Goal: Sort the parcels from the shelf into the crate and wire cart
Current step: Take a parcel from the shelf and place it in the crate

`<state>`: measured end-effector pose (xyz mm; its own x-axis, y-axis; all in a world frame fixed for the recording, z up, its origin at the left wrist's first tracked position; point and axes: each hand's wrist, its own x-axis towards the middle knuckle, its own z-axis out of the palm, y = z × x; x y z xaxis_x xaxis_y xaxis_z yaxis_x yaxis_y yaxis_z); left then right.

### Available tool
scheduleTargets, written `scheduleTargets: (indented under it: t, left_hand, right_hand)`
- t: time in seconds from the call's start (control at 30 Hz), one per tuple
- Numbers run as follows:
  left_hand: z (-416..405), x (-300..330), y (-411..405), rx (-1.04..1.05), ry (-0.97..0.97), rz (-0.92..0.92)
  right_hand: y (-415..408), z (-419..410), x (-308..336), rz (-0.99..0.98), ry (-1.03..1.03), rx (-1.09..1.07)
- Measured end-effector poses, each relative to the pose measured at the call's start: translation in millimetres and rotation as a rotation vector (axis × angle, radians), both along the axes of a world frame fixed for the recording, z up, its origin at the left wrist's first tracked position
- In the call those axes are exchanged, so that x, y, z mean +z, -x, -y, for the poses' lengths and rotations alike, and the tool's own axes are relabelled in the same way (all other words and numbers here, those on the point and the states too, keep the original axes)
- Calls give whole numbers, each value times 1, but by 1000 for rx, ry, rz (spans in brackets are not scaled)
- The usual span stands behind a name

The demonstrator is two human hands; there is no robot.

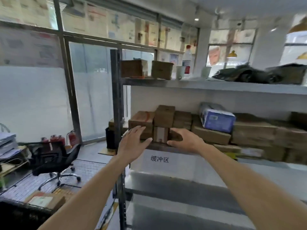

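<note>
Down to the left of the hands, a black office chair (54, 159) sits on the tiled floor, red fire extinguishers (57, 140) behind it. Above and right, a red-capped bottle (186, 59) and two pale cups (180, 72) stand together.

Soft daylight floods through the tall paper-covered glass windows (106, 30), washing out the panes. The whole frame is smeared with motion blur, softest on the dark green bundles (259, 73) at upper right. Wide-angle distortion bows the grey metal shelf upright (117, 97) and frame edges.
</note>
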<state>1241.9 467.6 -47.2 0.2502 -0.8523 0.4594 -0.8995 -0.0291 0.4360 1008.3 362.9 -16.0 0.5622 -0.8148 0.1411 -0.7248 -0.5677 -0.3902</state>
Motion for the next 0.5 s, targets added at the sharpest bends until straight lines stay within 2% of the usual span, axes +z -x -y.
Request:
scheduleTargets:
  t: [0.17,0.33,0.5]
  left_hand:
    - [28,19,190,-229,33,-6]
    - [29,34,394,-508,58,-52]
    - [16,40,551,-656,57,-94]
  right_hand:
    - [202,-34,8,71,-10,-256]
    - [415,-89,27,-24,43,-526]
    - [570,-141,36,44,46,-688]
